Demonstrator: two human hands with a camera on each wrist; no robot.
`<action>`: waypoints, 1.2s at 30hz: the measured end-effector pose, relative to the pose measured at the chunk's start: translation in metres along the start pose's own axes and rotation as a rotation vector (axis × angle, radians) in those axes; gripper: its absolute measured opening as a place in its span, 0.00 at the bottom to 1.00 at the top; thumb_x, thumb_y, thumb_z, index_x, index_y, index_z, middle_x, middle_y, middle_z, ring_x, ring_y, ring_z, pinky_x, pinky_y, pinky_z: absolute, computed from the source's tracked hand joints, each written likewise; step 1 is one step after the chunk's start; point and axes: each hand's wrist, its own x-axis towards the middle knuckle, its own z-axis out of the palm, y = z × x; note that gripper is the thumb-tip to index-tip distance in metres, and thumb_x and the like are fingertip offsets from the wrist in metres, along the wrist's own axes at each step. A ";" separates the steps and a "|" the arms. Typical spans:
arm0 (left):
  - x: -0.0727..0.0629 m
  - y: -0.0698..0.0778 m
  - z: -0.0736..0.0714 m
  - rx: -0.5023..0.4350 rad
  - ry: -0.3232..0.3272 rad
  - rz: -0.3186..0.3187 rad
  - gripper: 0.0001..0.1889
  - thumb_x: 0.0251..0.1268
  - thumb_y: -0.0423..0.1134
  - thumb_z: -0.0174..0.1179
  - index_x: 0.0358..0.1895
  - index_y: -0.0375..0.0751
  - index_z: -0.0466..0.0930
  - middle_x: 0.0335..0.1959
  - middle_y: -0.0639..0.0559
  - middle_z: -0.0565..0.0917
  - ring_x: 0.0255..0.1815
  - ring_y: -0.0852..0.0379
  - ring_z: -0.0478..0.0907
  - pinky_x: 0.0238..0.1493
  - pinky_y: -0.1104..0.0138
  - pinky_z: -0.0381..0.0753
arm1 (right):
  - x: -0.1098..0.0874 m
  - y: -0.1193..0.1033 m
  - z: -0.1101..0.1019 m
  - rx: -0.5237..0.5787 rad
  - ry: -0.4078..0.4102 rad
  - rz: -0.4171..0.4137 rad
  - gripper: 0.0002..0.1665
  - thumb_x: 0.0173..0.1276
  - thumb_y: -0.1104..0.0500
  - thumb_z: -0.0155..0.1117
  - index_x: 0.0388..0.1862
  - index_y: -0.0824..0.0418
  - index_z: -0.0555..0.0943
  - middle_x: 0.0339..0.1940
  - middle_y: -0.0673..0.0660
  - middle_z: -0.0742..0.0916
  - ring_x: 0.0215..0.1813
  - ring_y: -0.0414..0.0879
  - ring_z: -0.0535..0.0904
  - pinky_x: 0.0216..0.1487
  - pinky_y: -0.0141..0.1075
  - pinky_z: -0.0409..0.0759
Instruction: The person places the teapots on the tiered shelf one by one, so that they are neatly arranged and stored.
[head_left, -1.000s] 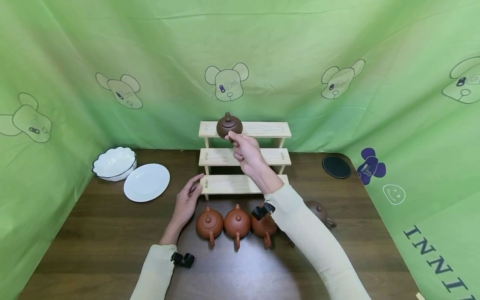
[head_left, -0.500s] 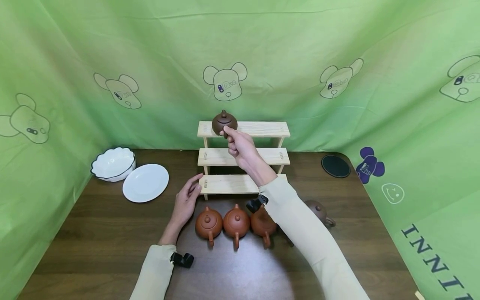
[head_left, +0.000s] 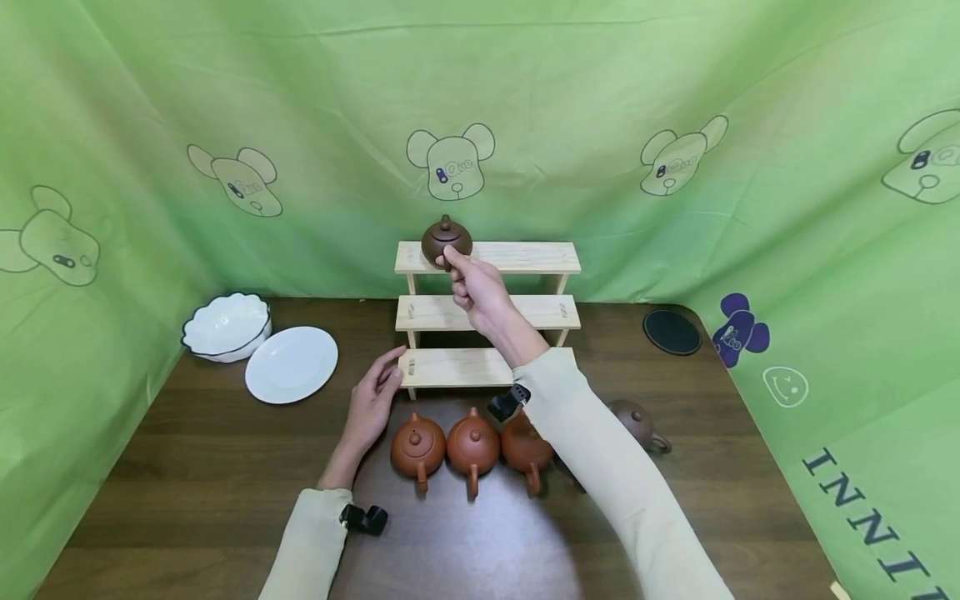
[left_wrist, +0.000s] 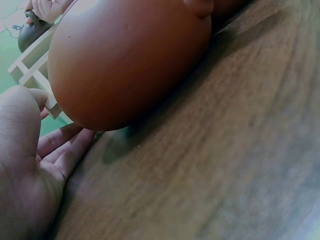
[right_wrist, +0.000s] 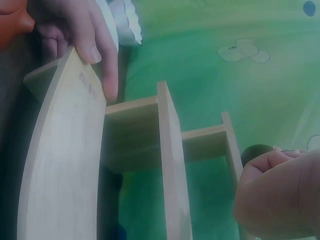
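Note:
My right hand (head_left: pixel 483 292) pinches a dark brown teapot (head_left: pixel 447 238) by its handle, thumb on top. The teapot is at the left end of the top tier of a three-tier wooden stand (head_left: pixel 495 367), its spout toward the back. In the right wrist view this hand covers most of the teapot. My left hand (head_left: pixel 371 404) touches the left end of the bottom tier, fingers extended and thumb in front. Close to that hand, a reddish-brown teapot (left_wrist: pixel 130 60) fills much of the left wrist view.
Three reddish-brown teapots, left (head_left: pixel 417 450), middle (head_left: pixel 473 450) and right (head_left: pixel 527 454), stand in front of the stand. A dark teapot (head_left: pixel 636 421) is partly behind my right sleeve. A scalloped bowl (head_left: pixel 228 327) and white plate (head_left: pixel 292 365) lie left, a black disc (head_left: pixel 672 332) right.
My right hand has carried the dark brown teapot a little left and back over the top tier, with less movement in the last half second. The left hand has stayed at the stand.

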 end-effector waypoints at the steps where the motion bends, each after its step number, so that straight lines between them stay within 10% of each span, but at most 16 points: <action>1: 0.000 0.000 0.000 -0.007 0.000 -0.005 0.21 0.90 0.37 0.56 0.79 0.41 0.78 0.74 0.39 0.83 0.73 0.49 0.81 0.65 0.80 0.77 | 0.000 0.000 -0.001 -0.006 0.000 -0.002 0.15 0.87 0.53 0.66 0.38 0.57 0.89 0.23 0.44 0.76 0.20 0.32 0.63 0.21 0.23 0.59; 36: 0.005 -0.027 -0.002 -0.044 0.009 0.133 0.21 0.90 0.45 0.59 0.77 0.48 0.82 0.68 0.39 0.87 0.67 0.61 0.84 0.63 0.76 0.82 | -0.004 -0.005 -0.015 -0.084 -0.024 -0.006 0.09 0.86 0.55 0.67 0.43 0.57 0.84 0.26 0.46 0.85 0.24 0.35 0.75 0.23 0.22 0.69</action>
